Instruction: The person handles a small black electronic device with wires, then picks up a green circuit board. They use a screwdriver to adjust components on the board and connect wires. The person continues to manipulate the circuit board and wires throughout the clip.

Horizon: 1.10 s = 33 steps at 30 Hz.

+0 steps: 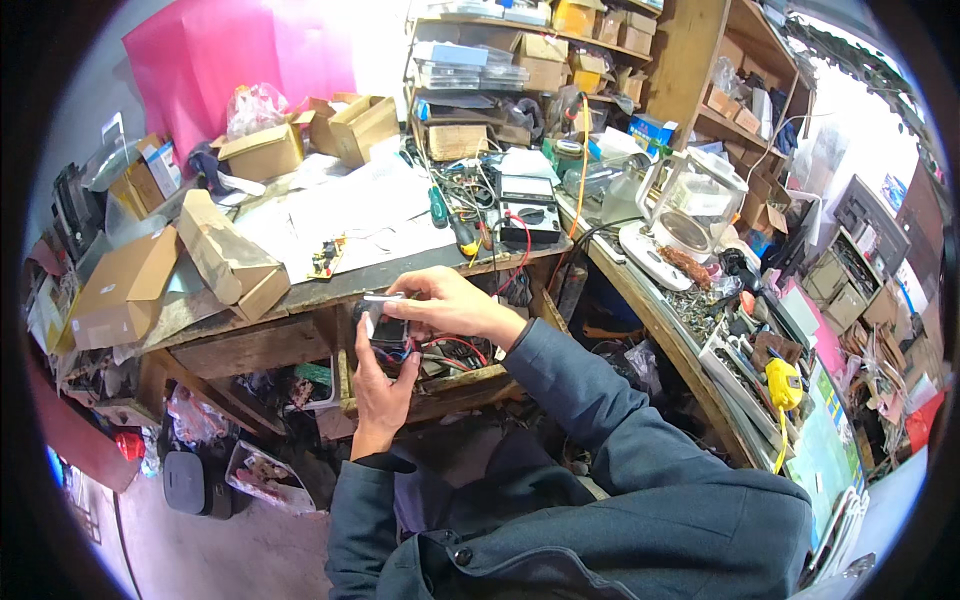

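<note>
Both hands hold a small dark boxy device (pixel 374 322) with a pale, shiny edge, in front of the bench edge. My left hand (pixel 383 395) grips it from below, fingers up along its side and thumb apart. My right hand (pixel 445 298) reaches over from the right, its fingers closed on the upper edge. The fingers hide much of the device, so its exact kind is unclear. Beneath the hands an open wooden drawer (pixel 460 384) holds red and other wires. On the bench just beyond lies a small yellowish circuit board (pixel 327 257).
White paper sheets (pixel 350 215) and opened cardboard boxes (pixel 125 285) cover the bench to the left. A multimeter (pixel 530 218), a green-handled screwdriver (pixel 438 206) and tangled cables lie behind. The right bench carries a clear-sided appliance (pixel 700 200), loose parts and a yellow tape measure (pixel 784 384).
</note>
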Each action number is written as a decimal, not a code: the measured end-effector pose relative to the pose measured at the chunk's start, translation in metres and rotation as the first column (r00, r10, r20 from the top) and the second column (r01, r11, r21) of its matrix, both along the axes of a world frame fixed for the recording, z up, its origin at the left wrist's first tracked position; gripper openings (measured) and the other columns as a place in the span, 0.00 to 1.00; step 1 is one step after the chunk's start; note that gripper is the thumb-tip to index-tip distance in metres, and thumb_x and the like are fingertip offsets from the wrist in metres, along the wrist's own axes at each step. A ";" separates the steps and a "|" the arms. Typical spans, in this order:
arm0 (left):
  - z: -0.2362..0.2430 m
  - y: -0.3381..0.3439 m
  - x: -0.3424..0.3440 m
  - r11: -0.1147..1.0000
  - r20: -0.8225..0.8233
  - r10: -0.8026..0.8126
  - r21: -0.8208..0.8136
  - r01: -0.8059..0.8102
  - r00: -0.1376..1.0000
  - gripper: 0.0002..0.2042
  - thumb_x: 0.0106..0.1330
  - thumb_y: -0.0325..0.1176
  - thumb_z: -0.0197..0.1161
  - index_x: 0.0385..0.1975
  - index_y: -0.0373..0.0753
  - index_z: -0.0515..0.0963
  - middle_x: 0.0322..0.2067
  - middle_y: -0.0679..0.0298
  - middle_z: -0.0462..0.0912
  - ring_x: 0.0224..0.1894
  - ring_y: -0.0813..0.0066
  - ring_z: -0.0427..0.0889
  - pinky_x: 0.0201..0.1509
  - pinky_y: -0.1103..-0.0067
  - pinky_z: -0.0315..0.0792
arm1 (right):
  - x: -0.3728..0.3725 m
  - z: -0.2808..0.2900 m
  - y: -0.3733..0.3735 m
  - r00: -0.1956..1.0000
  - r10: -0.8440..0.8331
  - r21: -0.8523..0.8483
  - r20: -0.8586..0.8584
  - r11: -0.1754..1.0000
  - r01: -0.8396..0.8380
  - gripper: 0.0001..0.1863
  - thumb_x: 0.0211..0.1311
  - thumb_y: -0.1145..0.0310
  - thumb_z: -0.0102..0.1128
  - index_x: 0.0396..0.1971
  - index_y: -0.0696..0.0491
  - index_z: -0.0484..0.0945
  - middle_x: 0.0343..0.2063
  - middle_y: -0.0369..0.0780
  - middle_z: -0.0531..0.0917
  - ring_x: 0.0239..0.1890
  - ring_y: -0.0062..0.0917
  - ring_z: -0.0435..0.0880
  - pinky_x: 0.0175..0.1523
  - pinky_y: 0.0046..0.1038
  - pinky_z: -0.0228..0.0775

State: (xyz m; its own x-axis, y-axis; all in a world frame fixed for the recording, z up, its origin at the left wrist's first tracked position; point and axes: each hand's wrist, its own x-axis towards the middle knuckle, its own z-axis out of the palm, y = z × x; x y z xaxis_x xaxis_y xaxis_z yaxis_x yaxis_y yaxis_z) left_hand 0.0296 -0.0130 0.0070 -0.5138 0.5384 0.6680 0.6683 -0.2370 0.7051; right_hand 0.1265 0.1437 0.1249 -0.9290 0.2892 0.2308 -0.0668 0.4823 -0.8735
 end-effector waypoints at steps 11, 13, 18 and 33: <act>-0.003 0.003 -0.006 0.976 0.182 -0.211 -0.015 0.217 0.961 0.34 0.69 0.25 0.68 0.72 0.38 0.58 0.52 0.59 0.76 0.49 0.76 0.77 0.55 0.77 0.74 | -0.014 -0.021 0.009 0.997 -0.079 -0.010 -0.002 0.997 0.079 0.20 0.63 0.70 0.74 0.53 0.58 0.80 0.39 0.38 0.85 0.28 0.15 0.82 0.31 0.20 0.75; -0.002 0.002 -0.008 0.967 0.252 -0.238 -0.024 0.252 0.938 0.33 0.69 0.24 0.67 0.71 0.38 0.58 0.52 0.59 0.75 0.50 0.76 0.77 0.55 0.78 0.74 | -0.015 -0.023 0.017 0.999 -0.015 -0.166 0.030 0.986 0.020 0.18 0.65 0.71 0.72 0.53 0.59 0.80 0.39 0.38 0.85 0.27 0.14 0.82 0.29 0.20 0.74; -0.005 0.004 -0.011 0.982 0.220 -0.191 0.056 0.183 0.957 0.32 0.68 0.29 0.68 0.70 0.40 0.61 0.47 0.54 0.83 0.46 0.68 0.84 0.54 0.71 0.79 | -0.013 -0.018 0.018 0.997 0.074 -0.252 0.031 0.966 -0.063 0.14 0.74 0.68 0.64 0.54 0.58 0.80 0.34 0.35 0.84 0.22 0.12 0.79 0.24 0.17 0.70; -0.003 0.001 -0.013 0.946 0.329 -0.316 0.044 0.320 0.890 0.36 0.65 0.22 0.67 0.71 0.40 0.57 0.53 0.55 0.78 0.52 0.72 0.79 0.58 0.74 0.75 | -0.012 -0.032 0.037 0.971 0.134 0.003 -0.197 0.991 -0.136 0.18 0.66 0.73 0.72 0.56 0.51 0.84 0.50 0.31 0.82 0.50 0.16 0.81 0.55 0.23 0.75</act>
State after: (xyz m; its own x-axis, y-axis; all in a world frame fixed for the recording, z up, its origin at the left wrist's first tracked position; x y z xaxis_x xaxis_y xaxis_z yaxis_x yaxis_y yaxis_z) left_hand 0.0170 -0.0115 0.0036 -0.5023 0.7161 0.4846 0.2896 -0.3887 0.8747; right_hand 0.1143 0.1810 0.0924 -0.8963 0.1680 0.4104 -0.3015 0.4480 -0.8417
